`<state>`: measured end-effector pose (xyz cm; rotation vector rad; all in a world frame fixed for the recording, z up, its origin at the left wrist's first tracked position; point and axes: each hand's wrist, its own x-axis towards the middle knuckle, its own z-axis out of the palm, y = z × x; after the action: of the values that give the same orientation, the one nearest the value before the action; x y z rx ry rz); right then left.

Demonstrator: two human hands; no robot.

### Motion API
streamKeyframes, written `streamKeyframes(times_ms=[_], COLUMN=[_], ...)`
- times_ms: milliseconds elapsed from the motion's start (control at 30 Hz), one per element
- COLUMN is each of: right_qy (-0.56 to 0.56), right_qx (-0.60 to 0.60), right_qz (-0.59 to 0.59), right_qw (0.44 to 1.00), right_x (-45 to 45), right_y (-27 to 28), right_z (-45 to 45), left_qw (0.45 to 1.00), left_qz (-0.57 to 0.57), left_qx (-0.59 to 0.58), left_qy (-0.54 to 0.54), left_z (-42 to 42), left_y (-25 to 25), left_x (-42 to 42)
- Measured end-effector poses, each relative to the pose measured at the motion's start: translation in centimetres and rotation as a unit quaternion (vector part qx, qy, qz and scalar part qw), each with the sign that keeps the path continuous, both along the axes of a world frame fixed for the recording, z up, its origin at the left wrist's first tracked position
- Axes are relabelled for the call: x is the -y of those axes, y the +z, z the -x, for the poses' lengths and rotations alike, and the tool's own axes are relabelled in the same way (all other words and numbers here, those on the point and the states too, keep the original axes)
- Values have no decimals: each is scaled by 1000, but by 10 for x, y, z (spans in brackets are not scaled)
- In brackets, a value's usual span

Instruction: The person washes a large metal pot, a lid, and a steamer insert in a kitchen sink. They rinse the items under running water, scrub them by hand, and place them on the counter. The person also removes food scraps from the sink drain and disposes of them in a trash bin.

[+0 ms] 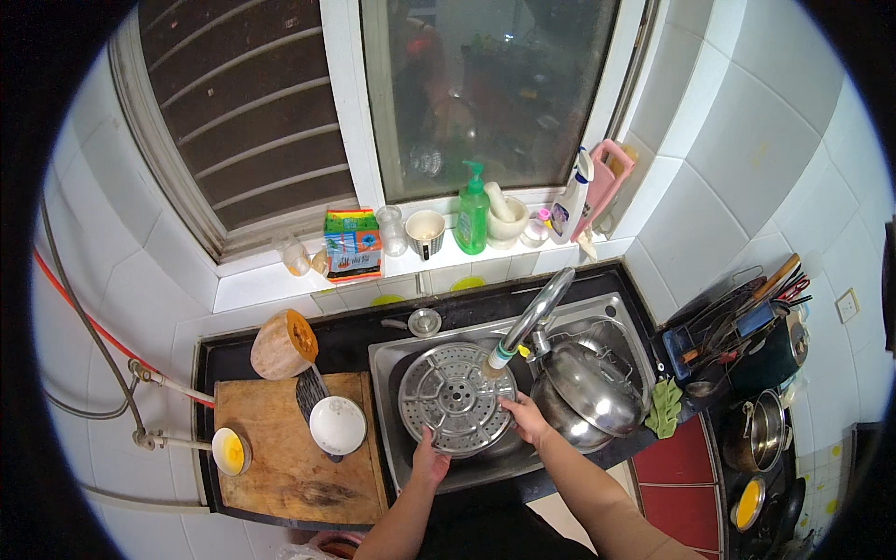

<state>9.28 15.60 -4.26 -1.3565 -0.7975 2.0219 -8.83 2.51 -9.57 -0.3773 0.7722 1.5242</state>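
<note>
A round perforated metal steamer tray (458, 397) is held over the left basin of a stainless steel sink (483, 479). My left hand (428, 460) grips its lower rim, and my right hand (523, 416) grips the rim at the right. Just above the tray's upper right part is the mouth of the curved faucet (535, 315); whether water runs cannot be told for certain. In the right basin, a domed metal lid (595, 385) leans over another metal vessel (560, 420). The undersides of both hands are hidden.
Left of the sink, a wooden cutting board (294, 490) bears a white bowl (337, 425), a knife and a small bowl with yellow contents (230, 451). A cut pumpkin (280, 346) sits behind. Bottles and a mortar (507, 224) line the sill. A green cloth (663, 408) lies at right.
</note>
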Motion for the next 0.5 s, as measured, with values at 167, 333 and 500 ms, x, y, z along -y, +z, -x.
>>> streamKeyframes(times_ms=[167, 333, 500], right_qy=[-53, -60, 6], right_qx=[-23, 118, 379], right_qz=[-80, -281, -497], right_qw=[995, 950, 781], right_x=[-7, -14, 9], right_y=[20, 32, 60], right_z=[1, 2, 20], left_qw=[976, 922, 927], left_qz=[112, 115, -34], left_qx=[-161, -345, -328], left_qy=[-96, -133, -179], left_z=[-2, -15, -28], left_y=[11, 60, 87], left_x=[-12, -27, -49])
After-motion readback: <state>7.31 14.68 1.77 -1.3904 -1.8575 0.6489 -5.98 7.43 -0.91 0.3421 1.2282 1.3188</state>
